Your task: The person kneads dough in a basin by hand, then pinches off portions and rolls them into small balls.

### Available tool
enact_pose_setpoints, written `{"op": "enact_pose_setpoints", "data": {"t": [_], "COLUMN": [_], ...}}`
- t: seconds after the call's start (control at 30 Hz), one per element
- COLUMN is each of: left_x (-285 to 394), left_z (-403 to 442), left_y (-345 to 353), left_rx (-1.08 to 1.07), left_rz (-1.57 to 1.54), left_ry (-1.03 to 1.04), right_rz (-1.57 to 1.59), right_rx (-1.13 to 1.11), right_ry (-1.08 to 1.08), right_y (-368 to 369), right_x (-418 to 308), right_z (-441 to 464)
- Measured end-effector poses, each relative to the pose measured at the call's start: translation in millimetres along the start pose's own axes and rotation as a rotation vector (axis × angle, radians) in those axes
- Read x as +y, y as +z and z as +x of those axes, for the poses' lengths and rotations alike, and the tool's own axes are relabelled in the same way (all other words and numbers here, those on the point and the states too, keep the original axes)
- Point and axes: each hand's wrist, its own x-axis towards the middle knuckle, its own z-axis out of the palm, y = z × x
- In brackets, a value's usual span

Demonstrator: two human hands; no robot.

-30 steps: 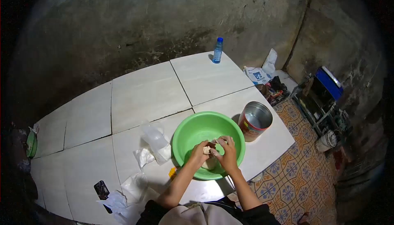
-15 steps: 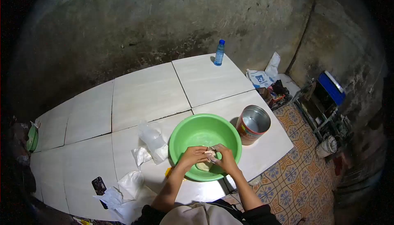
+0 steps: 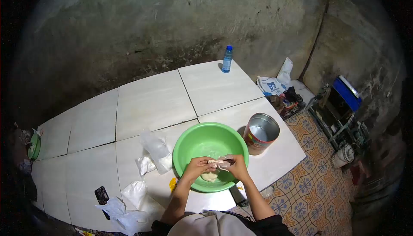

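Observation:
Inside a green basin, a pale dough lump lies at the bottom near the front. Above it, my left hand and my right hand pinch a pale pinkish, crumpled piece between them. Whether that piece is thin plastic or a sticky bit of dough I cannot make out. Fingers of both hands are closed at its two ends, and whitish residue shows on the right hand's fingers.
Right of the basin stands an open metal tin. To the left are clear plastic bags, a bag of white powder, a crumpled thin bag and a phone. A blue-capped bottle stands at the table's far edge.
My hands have drawn slightly apart, and the pale piece now spans between them. They have lifted off the dough lump, which shows more fully. The camera view has shifted a little.

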Motion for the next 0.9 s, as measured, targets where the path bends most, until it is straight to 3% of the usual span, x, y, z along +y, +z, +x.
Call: {"op": "enact_pose_setpoints", "data": {"t": [0.23,0.33,0.4,0.47,0.53,0.67,0.7,0.9], "left_x": [5,13,16,5,-2,1,-2,1], "left_z": [-6,-12,-11,-2,2,-3,-3,-9], "left_y": [-13,-12,-8,-8,-7,4,5,3], "left_rx": [0.054,-0.099,-0.153,-0.125,-0.012,0.060,0.061,0.064], "left_rz": [-0.078,-0.017,-0.216,-0.286,-0.153,-0.040,0.010,0.171], "left_ry": [0.004,0.093,-0.110,-0.120,-0.085,0.001,0.086,0.158], "right_rz": [0.198,0.174,0.078,0.095,0.156,-0.036,0.189,0.126], "right_rx": [0.030,0.019,-0.101,-0.151,-0.114,0.127,0.109,0.089], "right_ry": [0.037,0.040,-0.077,-0.112,0.001,-0.145,0.034,0.033], "right_y": [0,-2,-6,-6,-5,10,12,18], "right_x": [4,-4,-7,-12,-13,-8,-9,31], "right_z": [7,8,5,1,-3,-4,-5,-1]}}
